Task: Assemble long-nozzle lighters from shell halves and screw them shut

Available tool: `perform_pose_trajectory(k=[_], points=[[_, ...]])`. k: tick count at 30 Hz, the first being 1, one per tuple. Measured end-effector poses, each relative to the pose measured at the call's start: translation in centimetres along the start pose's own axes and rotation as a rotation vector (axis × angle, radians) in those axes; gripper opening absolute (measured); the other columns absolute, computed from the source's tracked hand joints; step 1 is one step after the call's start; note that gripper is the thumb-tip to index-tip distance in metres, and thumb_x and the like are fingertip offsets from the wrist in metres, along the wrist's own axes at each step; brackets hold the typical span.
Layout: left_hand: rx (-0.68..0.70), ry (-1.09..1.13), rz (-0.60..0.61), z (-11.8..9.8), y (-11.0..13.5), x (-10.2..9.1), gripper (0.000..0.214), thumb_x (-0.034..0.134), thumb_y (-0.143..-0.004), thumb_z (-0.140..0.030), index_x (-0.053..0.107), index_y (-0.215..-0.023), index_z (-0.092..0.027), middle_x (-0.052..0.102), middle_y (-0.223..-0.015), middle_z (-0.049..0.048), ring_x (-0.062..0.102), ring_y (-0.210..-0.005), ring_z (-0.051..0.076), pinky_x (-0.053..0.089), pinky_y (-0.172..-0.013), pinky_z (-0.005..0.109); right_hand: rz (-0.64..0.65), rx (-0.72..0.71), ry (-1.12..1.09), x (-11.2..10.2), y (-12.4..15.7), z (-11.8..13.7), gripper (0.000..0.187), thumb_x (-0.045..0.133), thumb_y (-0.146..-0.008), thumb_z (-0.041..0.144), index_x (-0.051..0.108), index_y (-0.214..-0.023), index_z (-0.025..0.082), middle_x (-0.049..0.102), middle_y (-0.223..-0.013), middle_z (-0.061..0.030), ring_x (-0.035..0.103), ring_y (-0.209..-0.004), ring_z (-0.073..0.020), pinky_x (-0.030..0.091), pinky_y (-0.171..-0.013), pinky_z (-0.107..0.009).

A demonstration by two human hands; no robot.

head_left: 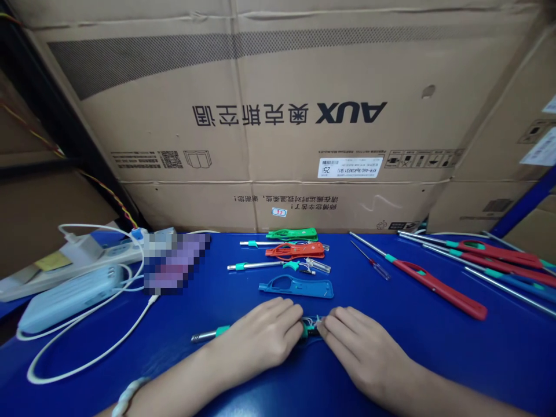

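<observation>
ok quick status. The lighter (204, 336) being worked on is near the middle of the blue table (143, 382), rod end pointing left, and imo it's about mid-job: guts out, wires (309, 321) showing btwn the hands, no cover on it afaict. L hand (271, 333) has its fingers pressed together and curled over the body, tips hidden. R hand (362, 344) is bunched up, thumb + index seemingly pinching the wire end, tho can't tell exactly which bit.

Just past the hands there's a blue shell (304, 286), lying apart from the guts. Further back, a red shell (299, 251) and a green shell (299, 234), plus 2 loose rods w/ innards, the nearer rod (260, 266) and the far rod (254, 244). So those are prob all undone, nothing closed up there.

Far right of them: a screwdriver (380, 268), a whole red lighter (434, 286), and a bunch (506, 255) of closed-looking ones. Can't tell if those are finished or waiting their turn tbh.
</observation>
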State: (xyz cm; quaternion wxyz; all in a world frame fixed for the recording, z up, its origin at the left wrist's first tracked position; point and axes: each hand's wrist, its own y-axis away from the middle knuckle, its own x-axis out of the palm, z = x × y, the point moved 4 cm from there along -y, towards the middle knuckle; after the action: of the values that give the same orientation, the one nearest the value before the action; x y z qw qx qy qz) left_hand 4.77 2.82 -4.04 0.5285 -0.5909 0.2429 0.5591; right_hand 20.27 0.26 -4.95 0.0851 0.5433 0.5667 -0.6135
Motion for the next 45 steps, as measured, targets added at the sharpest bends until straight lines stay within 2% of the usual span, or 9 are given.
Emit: perform_pose_trajectory(k=[4, 11, 18, 25, 31, 37, 42, 45], points=[[0.008, 0.027, 0.01, 0.2, -0.1, -0.2, 0.023, 0.04, -0.096, -0.008, 0.059, -0.083, -0.01, 0.056, -0.08, 0.0061, 0.05, -0.07, 0.019, 0.047, -0.064, 0.03, -0.028, 0.023, -0.027, 0.0, -0.2, -0.4, 0.04, 0.028, -0.098, 0.007, 0.065, -0.083, 0.011, 0.059, -0.072, -0.0067, 0.048, -0.068, -0.0185, 0.035, -0.062, -0.031], [-0.076, 0.174, 0.01, 0.3, -0.1, -0.6, 0.03, 0.036, -0.099, -0.019, 0.061, -0.084, -0.012, 0.057, -0.081, 0.0069, 0.051, -0.072, 0.018, 0.047, -0.068, 0.029, -0.003, 0.138, -0.164, 0.5, 0.2, -1.2, 0.029, 0.039, -0.098, 0.013, 0.063, -0.081, 0.015, 0.057, -0.07, -0.0037, 0.046, -0.065, -0.0159, 0.035, -0.06, -0.028], [-0.101, 0.183, 0.016, 0.2, -0.2, -0.4, 0.03, 0.036, -0.099, -0.018, 0.059, -0.08, -0.013, 0.056, -0.08, 0.0055, 0.051, -0.071, 0.018, 0.047, -0.068, 0.03, 0.036, 0.227, -0.25, 0.2, 0.1, -1.7, 0.032, 0.037, -0.1, 0.019, 0.062, -0.08, 0.016, 0.057, -0.071, -0.0037, 0.049, -0.065, -0.0156, 0.038, -0.061, -0.027], [-0.099, 0.161, 0.017, 0.2, -0.1, -0.2, 0.027, 0.038, -0.099, -0.017, 0.059, -0.082, -0.014, 0.055, -0.08, 0.0048, 0.051, -0.072, 0.018, 0.047, -0.071, 0.031, 0.04, 0.151, -0.171, 0.6, 0.1, -1.3, 0.031, 0.037, -0.097, 0.012, 0.06, -0.077, 0.016, 0.055, -0.07, -0.0038, 0.044, -0.064, -0.0162, 0.034, -0.059, -0.028], [-0.072, 0.102, 0.045, 0.0, 0.0, 0.1, 0.024, 0.04, -0.098, -0.015, 0.059, -0.084, -0.013, 0.055, -0.082, 0.0045, 0.052, -0.073, 0.019, 0.046, -0.074, 0.032, 0.078, 0.059, -0.115, 0.4, 0.2, -0.9, 0.024, 0.039, -0.091, 0.008, 0.061, -0.084, 0.014, 0.058, -0.076, -0.0063, 0.046, -0.07, -0.0185, 0.038, -0.064, -0.03], [-0.041, 0.063, 0.109, -0.1, -0.1, -0.3, 0.017, 0.045, -0.094, -0.01, 0.059, -0.084, -0.013, 0.056, -0.083, 0.0047, 0.052, -0.074, 0.02, 0.047, -0.069, 0.031, 0.161, -0.002, -0.079, 0.0, 0.2, -0.5, 0.021, 0.041, -0.086, 0.009, 0.06, -0.086, 0.015, 0.06, -0.084, -0.0097, 0.05, -0.074, -0.0209, 0.041, -0.068, -0.033], [-0.068, 0.082, 0.161, -0.1, -0.1, -0.5, 0.016, 0.046, -0.092, -0.01, 0.058, -0.083, -0.014, 0.056, -0.082, 0.0044, 0.053, -0.069, 0.018, 0.047, -0.064, 0.03, 0.237, -0.043, -0.051, 0.2, 0.4, -0.3, 0.018, 0.044, -0.085, 0.008, 0.06, -0.087, 0.016, 0.061, -0.085, -0.0097, 0.053, -0.077, -0.0214, 0.042, -0.073, -0.035], [-0.077, 0.12, 0.179, 0.1, -0.1, -0.7, 0.018, 0.043, -0.094, -0.011, 0.059, -0.085, -0.013, 0.058, -0.081, 0.0048, 0.054, -0.067, 0.018, 0.047, -0.06, 0.029, 0.223, -0.042, -0.055, 0.2, 0.5, -0.4, 0.018, 0.044, -0.083, 0.007, 0.06, -0.088, 0.016, 0.061, -0.087, -0.0106, 0.054, -0.078, -0.0216, 0.043, -0.073, -0.035]])
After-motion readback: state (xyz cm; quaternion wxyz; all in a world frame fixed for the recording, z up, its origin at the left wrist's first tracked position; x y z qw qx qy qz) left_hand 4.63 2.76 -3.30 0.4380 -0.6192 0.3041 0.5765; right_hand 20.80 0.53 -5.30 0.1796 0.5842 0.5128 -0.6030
